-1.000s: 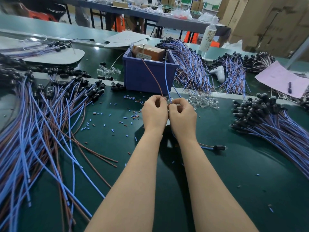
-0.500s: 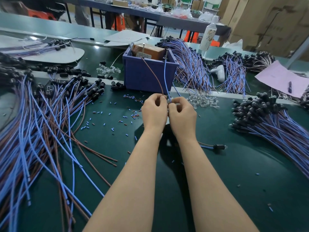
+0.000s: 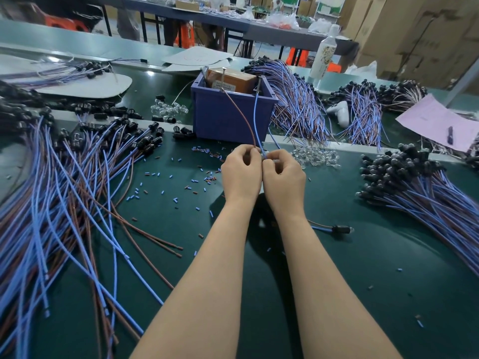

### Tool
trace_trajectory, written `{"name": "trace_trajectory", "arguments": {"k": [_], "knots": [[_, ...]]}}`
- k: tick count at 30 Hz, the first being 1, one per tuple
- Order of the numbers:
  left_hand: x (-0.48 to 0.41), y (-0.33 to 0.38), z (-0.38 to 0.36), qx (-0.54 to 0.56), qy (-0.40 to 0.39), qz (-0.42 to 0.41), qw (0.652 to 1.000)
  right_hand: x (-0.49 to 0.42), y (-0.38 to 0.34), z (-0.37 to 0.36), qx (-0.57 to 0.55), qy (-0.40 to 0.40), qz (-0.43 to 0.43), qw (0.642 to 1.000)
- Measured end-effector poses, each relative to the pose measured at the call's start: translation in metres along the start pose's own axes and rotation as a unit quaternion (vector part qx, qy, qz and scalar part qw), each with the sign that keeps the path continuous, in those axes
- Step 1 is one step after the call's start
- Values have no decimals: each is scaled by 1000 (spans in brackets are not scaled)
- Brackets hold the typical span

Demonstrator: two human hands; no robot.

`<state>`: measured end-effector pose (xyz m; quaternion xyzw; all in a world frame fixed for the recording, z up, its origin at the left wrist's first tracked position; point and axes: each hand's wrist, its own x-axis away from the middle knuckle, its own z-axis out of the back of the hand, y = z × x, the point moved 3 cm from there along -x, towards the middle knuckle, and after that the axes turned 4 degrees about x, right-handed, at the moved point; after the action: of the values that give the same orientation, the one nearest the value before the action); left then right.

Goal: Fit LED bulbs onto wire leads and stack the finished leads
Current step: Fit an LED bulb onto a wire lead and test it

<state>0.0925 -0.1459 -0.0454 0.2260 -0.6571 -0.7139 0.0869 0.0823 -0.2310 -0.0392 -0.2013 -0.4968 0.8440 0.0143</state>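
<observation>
My left hand [image 3: 241,174] and my right hand [image 3: 283,181] are pressed together above the green table, fingers curled, pinching one wire lead [image 3: 255,120] whose brown and blue strands rise toward the blue bin [image 3: 228,117]. What sits at the fingertips is hidden. Clear LED bulbs [image 3: 315,156] lie in a small heap just right of my hands. A pile of finished leads [image 3: 414,185] with black sockets lies at the right. Unfitted leads [image 3: 64,193] spread over the left. One finished lead [image 3: 339,229] lies alone by my right forearm.
Cut blue and brown insulation bits [image 3: 181,182] litter the table before the bin. More bulbs [image 3: 168,108] and lead bundles [image 3: 298,99] lie behind it. A white bottle [image 3: 324,58], pink paper [image 3: 438,123] and cardboard boxes [image 3: 414,35] stand at the back right.
Both hands stay together on the lead; only the fingers have shifted slightly. Nothing else has moved.
</observation>
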Motion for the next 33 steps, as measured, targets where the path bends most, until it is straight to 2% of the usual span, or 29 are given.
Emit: {"name": "trace_trajectory", "arguments": {"k": [16, 21, 23, 25, 27, 29, 31, 33], "knots": [[-2, 0, 1, 8, -7, -1, 1000, 0, 0, -1, 3, -15, 5, 1000], [-5, 6, -1, 118, -62, 33, 990, -3, -4, 3, -26, -55, 25, 998], [-4, 14, 3, 155, -22, 20, 987, -3, -9, 1, -51, -108, 38, 992], [-6, 23, 18, 175, 89, -14, 981, -2, -13, 0, -48, -195, 49, 978], [-14, 27, 41, 215, 222, -28, 951, 0, -12, 3, 33, -299, 55, 952], [-21, 26, 63, 262, 306, -9, 915, 4, -9, 8, 111, -398, 43, 910], [-25, 20, 74, 285, 342, 23, 895, 7, -8, 12, 141, -440, 31, 886], [-26, 14, 77, 298, 355, 50, 885, 4, -7, 18, 174, -420, 32, 890]]}}
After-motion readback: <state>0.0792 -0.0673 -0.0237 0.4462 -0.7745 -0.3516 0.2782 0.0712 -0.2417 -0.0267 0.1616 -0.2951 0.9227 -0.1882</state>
